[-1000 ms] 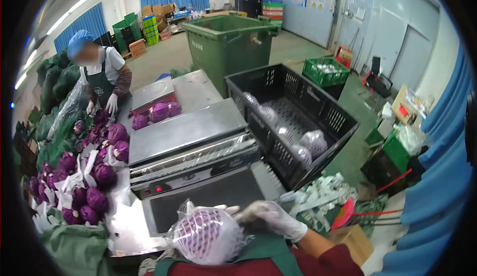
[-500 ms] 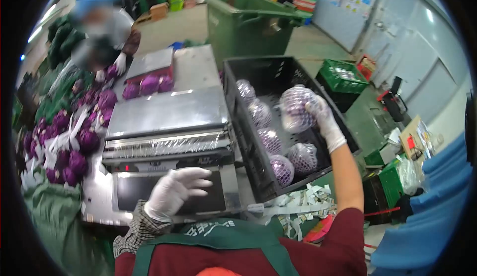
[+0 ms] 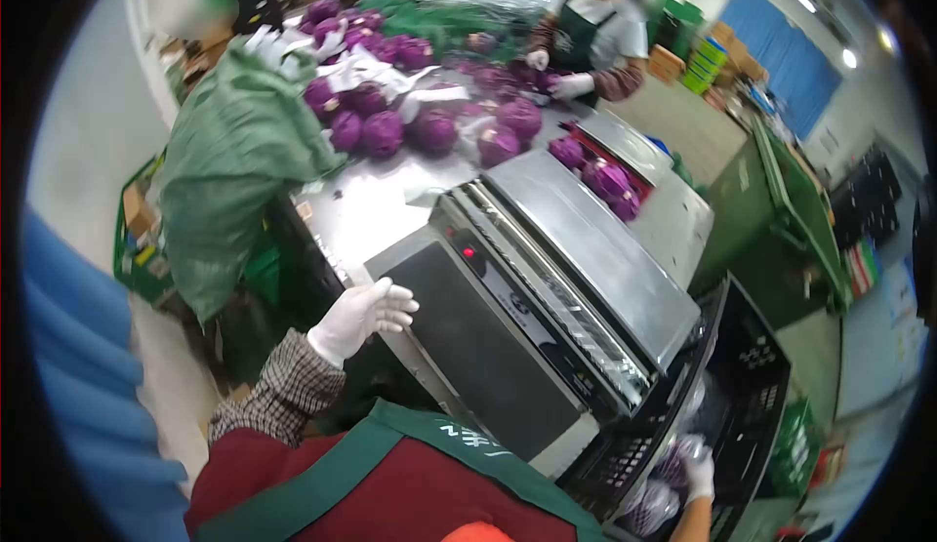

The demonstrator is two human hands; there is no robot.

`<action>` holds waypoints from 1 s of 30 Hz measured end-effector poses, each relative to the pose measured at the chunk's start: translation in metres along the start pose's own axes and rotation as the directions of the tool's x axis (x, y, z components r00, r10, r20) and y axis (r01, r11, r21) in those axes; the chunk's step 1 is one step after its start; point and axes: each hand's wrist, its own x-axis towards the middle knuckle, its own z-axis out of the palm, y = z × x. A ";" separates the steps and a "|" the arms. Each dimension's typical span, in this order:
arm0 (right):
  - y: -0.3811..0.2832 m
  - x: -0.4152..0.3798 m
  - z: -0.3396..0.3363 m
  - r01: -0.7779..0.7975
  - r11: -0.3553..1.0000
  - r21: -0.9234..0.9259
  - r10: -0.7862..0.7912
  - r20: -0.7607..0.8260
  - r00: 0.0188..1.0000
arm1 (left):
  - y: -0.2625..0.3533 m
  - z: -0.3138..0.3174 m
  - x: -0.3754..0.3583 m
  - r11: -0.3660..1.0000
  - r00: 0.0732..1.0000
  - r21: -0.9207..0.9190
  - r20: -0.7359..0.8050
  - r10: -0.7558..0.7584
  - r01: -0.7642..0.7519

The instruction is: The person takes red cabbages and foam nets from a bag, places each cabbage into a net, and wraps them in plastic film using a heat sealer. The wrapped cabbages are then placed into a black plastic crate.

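Observation:
My left hand (image 3: pixel 366 320), in a white glove, is raised over the near left edge of the film-wrapping machine (image 3: pixel 478 337). Its fingers are stretched out and it holds nothing. At the lower right, my right hand (image 3: pixel 698 469), also gloved, reaches into a black plastic crate (image 3: pixel 759 366). Its fingers curl against a film-wrapped red cabbage (image 3: pixel 672 464) there. Beside that one lies another wrapped cabbage (image 3: pixel 652 508). The crate wall and the steep angle hide part of the crate's contents.
Loose red cabbages (image 3: pixel 381 134) and white paper strips lie across the metal table (image 3: pixel 376 215). More cabbages (image 3: pixel 607 181) sit in a red holder behind the machine. A co-worker (image 3: pixel 586 30) stands across the table. A green sack (image 3: pixel 234 161) is at left, a green bin (image 3: pixel 766 230) at right.
The view has swung left toward the cabbage pile. My right hand has lowered with the wrapped cabbage toward the crate's near end. My left hand has shifted to the machine's left edge.

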 end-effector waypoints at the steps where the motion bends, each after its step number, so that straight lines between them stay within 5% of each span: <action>1: 0.019 -0.002 0.008 0.018 0.994 -0.108 -0.020 -0.022 1.000 | 0.000 -0.008 0.011 0.999 1.000 0.034 -0.023 0.021 -0.020; 3: 0.091 0.017 0.041 0.114 0.991 -0.071 -0.125 -0.190 0.974 | -0.001 -0.029 0.041 0.992 0.998 0.119 -0.050 0.046 -0.040; 4: 0.036 0.011 0.014 0.112 0.985 0.134 -0.099 -0.099 0.990 | 0.001 -0.042 0.059 0.978 0.993 0.191 -0.072 0.097 -0.082; 6: 0.015 0.019 -0.015 -0.249 0.739 0.626 0.221 0.124 0.967 | 0.011 -0.074 0.097 0.922 0.977 0.357 -0.091 0.191 -0.147; 7: -0.011 0.019 -0.023 0.022 0.996 0.091 0.010 -0.333 0.943 | 0.024 -0.093 0.115 0.849 0.960 0.491 -0.084 0.267 -0.193; 8: -0.082 -0.007 -0.054 0.003 0.980 0.197 0.058 -0.300 0.952 | 0.038 -0.112 0.132 0.754 0.938 0.615 -0.063 0.341 -0.233; 10: -0.095 -0.006 -0.082 0.111 0.989 0.098 -0.066 -0.383 0.921 | 0.050 -0.169 0.182 0.455 0.816 0.829 0.001 0.578 -0.324; 11: -0.196 -0.061 -0.088 0.102 0.983 0.153 -0.028 -0.427 0.904 | 0.068 -0.186 0.196 0.434 0.808 0.855 -0.031 0.588 -0.283; 13: -0.276 -0.093 -0.090 0.006 0.899 0.438 0.211 -0.445 0.870 | 0.114 -0.213 0.233 0.386 0.787 0.898 -0.076 0.612 -0.213; 17: -0.389 -0.133 -0.077 0.067 0.819 0.570 0.211 -0.408 0.888 | 0.181 -0.248 0.321 -0.048 0.666 0.972 0.194 0.720 -0.231; 20: -0.491 -0.163 -0.054 0.032 0.823 0.568 0.224 -0.375 0.899 | 0.207 -0.245 0.389 -0.210 0.667 0.931 0.361 0.652 -0.299; 21: -0.467 -0.152 -0.047 0.102 0.817 0.568 0.142 -0.370 0.918 | 0.206 -0.243 0.414 -0.270 0.635 0.901 0.431 0.641 -0.338; 23: -0.518 -0.159 -0.036 0.096 0.832 0.546 0.095 -0.310 0.946 | 0.203 -0.233 0.455 -0.269 0.699 0.901 0.433 0.570 -0.339; 25: -0.544 -0.150 -0.033 0.062 0.875 0.479 0.070 -0.253 0.965 | 0.196 -0.218 0.480 -0.280 0.615 0.886 0.458 0.641 -0.368; 27: -0.589 -0.146 -0.023 0.095 0.875 0.474 0.022 -0.236 0.972 | 0.192 -0.210 0.498 -0.332 0.588 0.921 0.387 0.710 -0.204; 28: -0.614 -0.141 -0.016 0.103 0.879 0.465 0.001 -0.219 0.976 | 0.196 -0.212 0.508 -0.346 0.748 0.928 0.326 0.578 -0.138; 29: -0.635 -0.134 -0.009 0.116 0.883 0.455 -0.026 -0.198 0.980 | 0.198 -0.217 0.527 -0.353 0.798 0.929 0.292 0.527 -0.107; 30: -0.646 -0.124 0.000 0.182 0.893 0.411 -0.126 -0.160 0.979 | 0.210 -0.209 0.517 -0.216 0.725 0.950 0.312 0.614 -0.226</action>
